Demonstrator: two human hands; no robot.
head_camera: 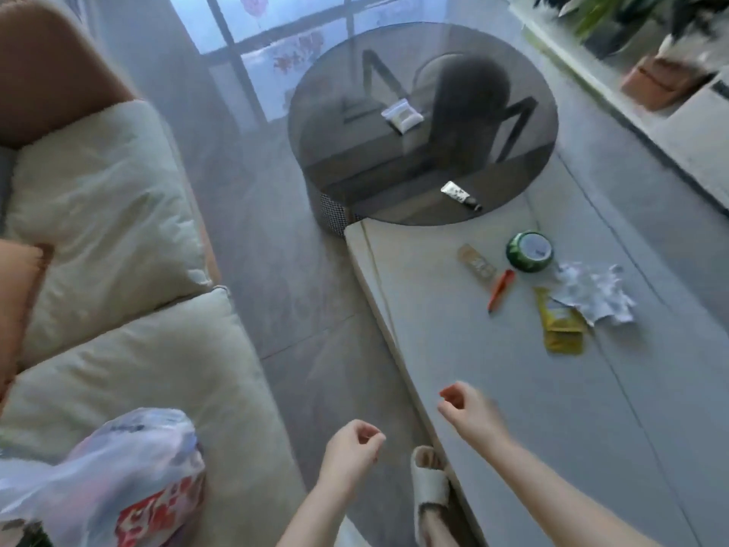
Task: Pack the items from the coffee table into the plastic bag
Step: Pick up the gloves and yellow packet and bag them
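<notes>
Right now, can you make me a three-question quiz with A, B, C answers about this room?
1. Where is the plastic bag?
A on the sofa
B on the round glass table
C under the plant

2. What colour is the pen?
A blue
B orange
C black

3. What are the hands doing?
A holding the tin
B holding nothing
C tying the bag

Answers: 1 A, it sits on the sofa cushion. 2 B, it is plainly orange. 3 B, left hand and right hand hang loosely curled, touching nothing.

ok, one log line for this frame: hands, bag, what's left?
left hand: empty | right hand: empty | plastic bag: on sofa | unpacked: green tin, orange pen, yellow packet
</notes>
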